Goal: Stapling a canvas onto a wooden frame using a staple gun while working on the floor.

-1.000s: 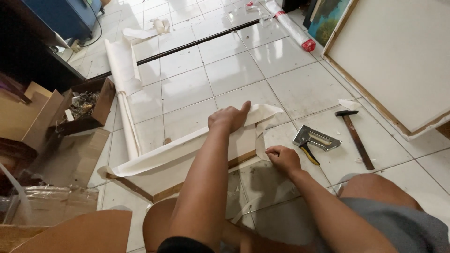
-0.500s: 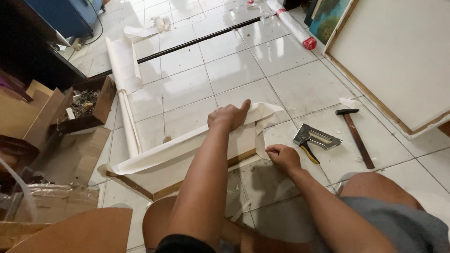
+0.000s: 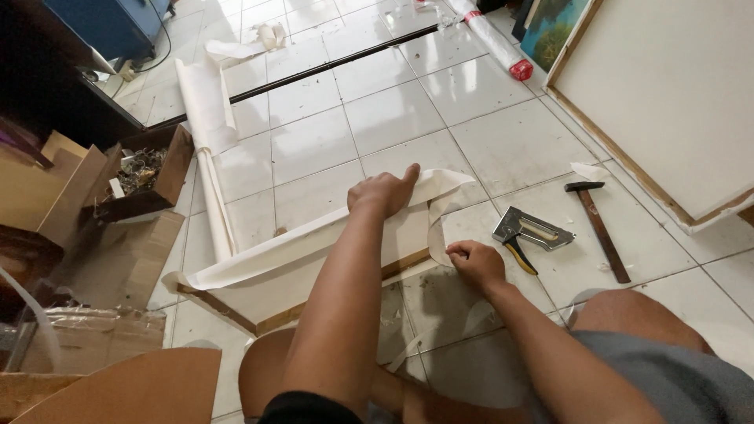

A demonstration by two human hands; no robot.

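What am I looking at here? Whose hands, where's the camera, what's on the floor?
One view only, from a camera worn on a person's head, looking down at their own two bare hands; no machine. They sit on a white tiled floor. The left hand presses a fold of white canvas over a wooden frame. The right hand pinches the canvas at the frame's corner. Beside it lie a staple gun and a hammer. A rolled canvas and a cardboard box lie to the left.
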